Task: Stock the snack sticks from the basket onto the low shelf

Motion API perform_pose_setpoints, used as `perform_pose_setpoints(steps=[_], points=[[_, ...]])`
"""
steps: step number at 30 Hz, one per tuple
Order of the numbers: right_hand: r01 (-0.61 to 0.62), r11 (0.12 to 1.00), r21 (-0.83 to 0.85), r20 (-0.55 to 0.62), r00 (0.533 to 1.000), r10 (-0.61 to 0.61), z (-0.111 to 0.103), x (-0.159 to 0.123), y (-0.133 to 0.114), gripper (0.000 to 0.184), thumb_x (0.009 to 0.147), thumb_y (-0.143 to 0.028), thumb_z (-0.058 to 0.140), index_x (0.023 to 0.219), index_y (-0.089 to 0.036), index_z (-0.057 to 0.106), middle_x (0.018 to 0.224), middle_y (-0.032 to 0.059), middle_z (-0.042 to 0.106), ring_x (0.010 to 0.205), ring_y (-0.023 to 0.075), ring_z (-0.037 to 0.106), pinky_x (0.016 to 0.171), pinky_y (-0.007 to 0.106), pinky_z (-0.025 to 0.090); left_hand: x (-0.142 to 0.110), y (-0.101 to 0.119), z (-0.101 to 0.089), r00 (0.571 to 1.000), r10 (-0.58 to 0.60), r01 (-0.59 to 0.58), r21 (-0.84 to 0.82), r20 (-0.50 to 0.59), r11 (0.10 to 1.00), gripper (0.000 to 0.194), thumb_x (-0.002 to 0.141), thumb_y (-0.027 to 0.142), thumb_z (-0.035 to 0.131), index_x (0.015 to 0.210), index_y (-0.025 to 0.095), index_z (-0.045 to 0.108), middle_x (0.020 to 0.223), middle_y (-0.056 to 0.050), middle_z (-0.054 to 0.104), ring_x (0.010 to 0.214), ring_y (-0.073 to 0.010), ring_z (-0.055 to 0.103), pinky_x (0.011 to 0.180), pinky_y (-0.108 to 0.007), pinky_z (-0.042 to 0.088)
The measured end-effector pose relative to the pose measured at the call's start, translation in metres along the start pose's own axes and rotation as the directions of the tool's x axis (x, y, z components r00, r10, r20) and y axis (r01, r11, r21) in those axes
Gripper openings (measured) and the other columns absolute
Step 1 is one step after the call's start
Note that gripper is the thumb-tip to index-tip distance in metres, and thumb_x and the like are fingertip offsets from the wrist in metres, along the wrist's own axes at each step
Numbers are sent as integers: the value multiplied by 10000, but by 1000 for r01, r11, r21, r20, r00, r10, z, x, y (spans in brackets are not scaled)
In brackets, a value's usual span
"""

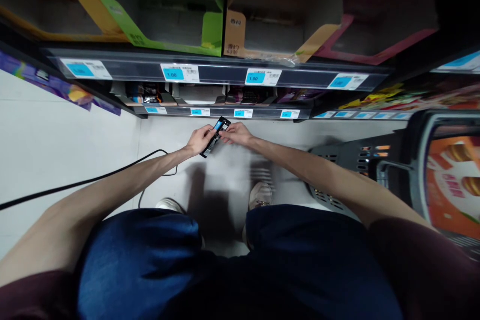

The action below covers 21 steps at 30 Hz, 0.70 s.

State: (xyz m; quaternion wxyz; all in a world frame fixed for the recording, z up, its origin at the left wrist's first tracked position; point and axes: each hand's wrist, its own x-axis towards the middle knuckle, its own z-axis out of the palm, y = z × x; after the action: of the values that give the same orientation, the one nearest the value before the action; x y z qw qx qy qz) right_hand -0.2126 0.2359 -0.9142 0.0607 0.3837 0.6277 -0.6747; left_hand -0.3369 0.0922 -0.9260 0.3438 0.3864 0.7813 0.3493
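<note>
The person sits or crouches low before a shelf [221, 74]; which of the two, I cannot tell. Between both hands there is a small black packet [213, 144] with a blue part near its upper end. It is tilted, with the upper end leaning to the right, and it is held above the pale floor [116, 135], just in front of the lower shelf [258, 113].

The left hand [201, 140] has its fingers clamped on the packet from the left side, with the thumb lying over its face. The right hand [239, 133] comes from the other side. Its fingers are bent and the tips touch the packet near its right edge, but I cannot tell if they pinch it.

On the upper shelf stand open boxes, among them a green box [165, 40], a tan box [236, 35] and a pink box [375, 52]. Price tags run along the shelf front, and two of them read 1.00. To the right of the person, a grey basket [339, 154] is on the floor. At the left, a black cable [93, 179] passes near the left forearm.
</note>
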Motion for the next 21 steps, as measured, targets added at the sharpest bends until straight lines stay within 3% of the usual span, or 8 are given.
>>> perform_pose_setpoints(steps=[6,13,21], points=[[86,996,31,-64,994,-84,-2,1,12,380,664,-252,854,907,-172,573,846,6,685,562,99,642,478,183,505,10,-2,-16,951,259,-302,330,168,895,390,979,480,347,980,233,648,931,-56,681,840,-220,608,709,-282,397],[93,995,36,25,995,-94,-3,5,14,333,650,-255,850,820,-169,577,775,-1,651,608,123,669,518,201,539,11,-11,-19,949,210,-293,415,234,861,416,996,433,285,1038,237,650,992,-72,686,903,-239,627,729,-299,413],[57,995,82,-20,998,-56,2,1,12,250,738,-287,809,807,-155,609,751,15,657,618,123,656,529,212,543,14,-6,-21,934,275,-346,384,227,856,359,973,415,360,982,233,670,987,-80,668,974,-249,612,797,-308,429]])
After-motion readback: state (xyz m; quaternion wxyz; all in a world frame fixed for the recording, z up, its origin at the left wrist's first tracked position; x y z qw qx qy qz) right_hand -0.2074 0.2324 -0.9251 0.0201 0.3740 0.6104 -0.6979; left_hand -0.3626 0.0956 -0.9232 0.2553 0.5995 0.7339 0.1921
